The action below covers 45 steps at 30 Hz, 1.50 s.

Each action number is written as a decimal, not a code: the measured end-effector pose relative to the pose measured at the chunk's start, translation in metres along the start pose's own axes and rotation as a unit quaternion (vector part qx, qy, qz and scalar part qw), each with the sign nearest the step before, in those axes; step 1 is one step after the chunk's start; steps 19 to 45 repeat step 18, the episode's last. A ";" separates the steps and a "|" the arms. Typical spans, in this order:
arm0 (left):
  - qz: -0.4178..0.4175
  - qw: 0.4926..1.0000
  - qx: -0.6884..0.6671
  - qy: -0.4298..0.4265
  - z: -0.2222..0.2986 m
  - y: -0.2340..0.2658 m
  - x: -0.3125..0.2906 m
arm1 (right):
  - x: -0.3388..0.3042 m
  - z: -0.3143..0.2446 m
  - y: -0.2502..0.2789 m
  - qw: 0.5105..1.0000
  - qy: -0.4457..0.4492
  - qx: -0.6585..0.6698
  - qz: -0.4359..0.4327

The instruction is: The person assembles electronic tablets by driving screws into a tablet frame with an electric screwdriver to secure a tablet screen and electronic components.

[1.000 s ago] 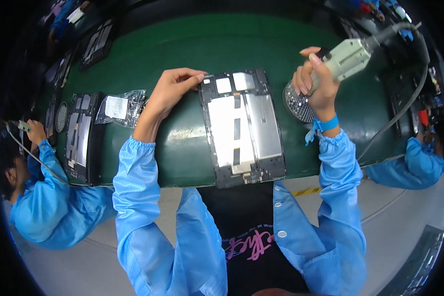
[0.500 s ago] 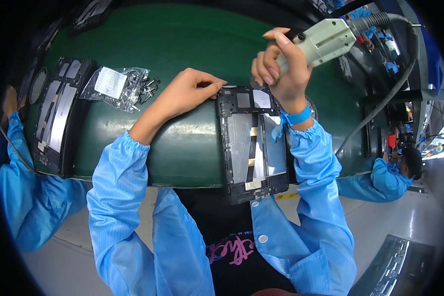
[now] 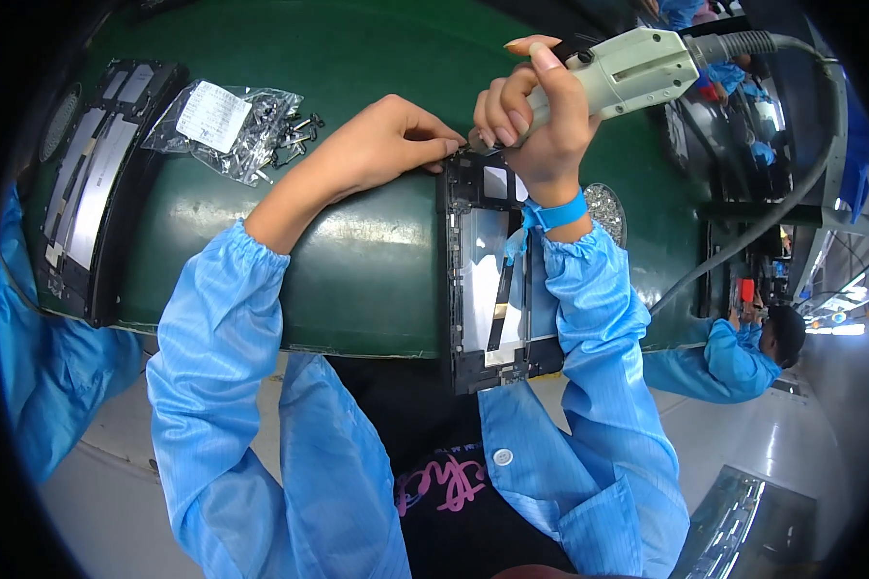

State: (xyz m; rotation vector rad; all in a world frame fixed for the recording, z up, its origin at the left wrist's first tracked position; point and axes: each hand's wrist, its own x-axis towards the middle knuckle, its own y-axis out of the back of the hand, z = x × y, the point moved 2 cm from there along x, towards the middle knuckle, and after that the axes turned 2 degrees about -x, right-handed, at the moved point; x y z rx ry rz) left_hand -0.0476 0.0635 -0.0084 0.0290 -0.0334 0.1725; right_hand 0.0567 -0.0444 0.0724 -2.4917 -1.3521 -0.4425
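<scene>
My right hand [image 3: 541, 121] is wrapped round a pale grey electric screwdriver [image 3: 639, 72], held at a slant with its cable end up to the right. Its lower end reaches the upper left corner of a flat black device chassis [image 3: 462, 289], which has silver panels and a dark ribbon cable. At that same corner the thumb and index finger of my left hand [image 3: 386, 145] are pinched together. Whatever lies between them is too small to make out. The right wrist and sleeve hide part of the chassis, which overhangs the table's near edge.
A clear bag of screws [image 3: 251, 135], with loose screws beside it, lies left of my left hand. Farther left stands another black chassis [image 3: 116, 183]. A round dish of small metal parts [image 3: 604, 214] sits beyond my right wrist. The screwdriver's cable [image 3: 743, 241] loops down the right side.
The screwdriver and my right hand have moved left, bringing the tool's lower end to the chassis corner by my left fingertips. My left hand has shifted slightly up and right. The view has shifted.
</scene>
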 end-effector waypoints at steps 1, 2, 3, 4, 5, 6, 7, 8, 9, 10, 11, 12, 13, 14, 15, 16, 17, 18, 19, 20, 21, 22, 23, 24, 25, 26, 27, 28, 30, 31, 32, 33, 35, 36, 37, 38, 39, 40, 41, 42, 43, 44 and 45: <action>0.001 1.000 -0.002 -0.001 0.000 -0.001 0.001 | 0.000 0.005 0.004 0.999 -0.017 0.041 -0.012; 0.002 1.000 -0.005 -0.003 0.000 -0.001 0.001 | -0.001 0.007 0.006 0.999 -0.020 0.040 -0.012; -0.001 1.000 0.006 0.004 0.000 0.000 0.001 | -0.002 0.008 0.003 0.999 -0.024 0.030 -0.014; -0.002 1.000 0.004 0.006 0.000 0.001 0.000 | -0.003 0.009 0.000 0.999 -0.027 0.020 -0.017; 0.004 1.000 0.005 0.010 -0.001 0.001 -0.001 | -0.004 0.009 -0.002 0.999 -0.033 0.006 -0.004; 0.009 1.000 0.006 0.012 -0.001 0.001 -0.001 | -0.004 0.011 -0.001 0.999 -0.036 0.005 -0.003; 0.009 1.000 0.004 0.014 -0.001 0.001 -0.001 | -0.004 0.012 0.001 0.999 -0.032 0.010 -0.011; 0.001 1.000 0.007 0.009 0.000 0.002 0.000 | -0.004 0.014 0.002 0.999 -0.029 0.014 -0.018; -0.008 1.000 0.010 0.004 0.001 0.002 0.000 | -0.004 0.016 0.003 0.999 -0.032 0.013 -0.017; -0.008 1.000 0.007 0.004 0.001 0.002 0.001 | -0.004 0.017 0.004 0.999 -0.030 0.016 -0.027; -0.010 1.000 0.018 0.000 0.001 0.002 0.001 | -0.004 0.017 0.004 0.999 -0.028 0.019 -0.036; -0.011 1.000 0.028 -0.005 0.001 0.002 0.001 | -0.004 0.017 0.003 0.999 -0.031 0.018 -0.036; -0.010 1.000 0.026 -0.004 0.000 0.002 0.000 | -0.004 0.017 0.002 0.999 -0.029 0.011 -0.031; -0.009 1.000 0.019 -0.004 -0.001 0.002 0.000 | -0.004 0.017 0.002 0.999 -0.026 0.003 -0.026; -0.008 1.000 0.012 -0.005 -0.001 0.002 0.000 | -0.005 0.018 0.002 0.999 -0.029 0.002 -0.026; -0.008 1.000 0.010 -0.004 -0.001 0.001 0.000 | -0.005 0.019 0.003 0.999 -0.025 0.004 -0.030; -0.007 1.000 0.014 -0.004 -0.001 0.001 0.000 | -0.004 0.020 0.005 0.999 -0.022 0.005 -0.034; -0.006 1.000 0.018 -0.003 0.000 0.001 -0.001 | -0.005 0.021 0.005 0.999 -0.023 0.005 -0.034; -0.006 1.000 0.018 -0.003 0.000 0.001 -0.001 | -0.005 0.021 0.005 0.999 -0.023 0.005 -0.034; -0.006 1.000 0.018 -0.003 0.000 0.001 -0.001 | -0.005 0.021 0.005 0.999 -0.023 0.005 -0.034; -0.006 1.000 0.018 -0.003 0.000 0.001 -0.001 | -0.005 0.021 0.005 0.999 -0.023 0.005 -0.034; -0.006 1.000 0.018 -0.003 0.000 0.001 -0.001 | -0.005 0.021 0.005 0.999 -0.023 0.005 -0.034; -0.006 1.000 0.018 -0.003 0.000 0.001 -0.001 | -0.005 0.021 0.005 0.999 -0.023 0.005 -0.034; -0.006 1.000 0.018 -0.003 0.000 0.001 -0.001 | -0.005 0.021 0.005 0.999 -0.023 0.005 -0.034; -0.006 1.000 0.018 -0.003 0.000 0.001 -0.001 | -0.005 0.021 0.005 0.999 -0.023 0.005 -0.034; -0.006 1.000 0.018 -0.003 0.000 0.001 -0.001 | -0.005 0.021 0.005 0.999 -0.023 0.005 -0.034; -0.006 1.000 0.018 -0.003 0.000 0.001 -0.001 | -0.005 0.021 0.005 0.999 -0.023 0.005 -0.034; -0.006 1.000 0.018 -0.003 0.000 0.001 -0.001 | -0.005 0.021 0.005 0.999 -0.023 0.005 -0.034; -0.006 1.000 0.018 -0.003 0.000 0.001 -0.001 | -0.005 0.021 0.005 0.999 -0.023 0.005 -0.034; -0.006 1.000 0.018 -0.003 0.000 0.001 -0.001 | -0.005 0.021 0.005 0.999 -0.023 0.005 -0.034; -0.006 1.000 0.018 -0.003 0.000 0.001 -0.001 | -0.005 0.021 0.005 0.999 -0.023 0.005 -0.034; -0.006 1.000 0.018 -0.003 0.000 0.001 -0.001 | -0.005 0.021 0.005 0.999 -0.023 0.005 -0.034; -0.006 1.000 0.018 -0.003 0.000 0.001 -0.001 | -0.005 0.021 0.005 0.999 -0.023 0.005 -0.034; -0.006 1.000 0.018 -0.003 0.000 0.001 -0.001 | -0.005 0.021 0.005 0.999 -0.023 0.005 -0.034; -0.006 1.000 0.018 -0.003 0.000 0.001 -0.001 | -0.005 0.021 0.005 0.999 -0.023 0.005 -0.034; -0.006 1.000 0.018 -0.003 0.000 0.001 -0.001 | -0.005 0.021 0.005 0.999 -0.023 0.005 -0.034; -0.006 1.000 0.018 -0.003 0.000 0.001 -0.001 | -0.005 0.021 0.005 0.999 -0.023 0.005 -0.034; -0.006 1.000 0.018 -0.003 0.000 0.001 -0.001 | -0.005 0.021 0.005 0.999 -0.023 0.005 -0.034; -0.006 1.000 0.018 -0.003 0.000 0.001 -0.001 | -0.005 0.021 0.005 0.999 -0.023 0.005 -0.034; -0.006 1.000 0.018 -0.003 0.000 0.001 -0.001 | -0.005 0.021 0.005 0.999 -0.023 0.005 -0.034; -0.006 1.000 0.018 -0.003 0.000 0.001 -0.001 | -0.005 0.021 0.005 0.999 -0.023 0.005 -0.034; -0.006 1.000 0.018 -0.003 0.000 0.001 -0.001 | -0.005 0.021 0.005 0.999 -0.023 0.005 -0.034; -0.006 1.000 0.018 -0.003 0.000 0.001 -0.001 | -0.005 0.021 0.005 0.999 -0.023 0.005 -0.034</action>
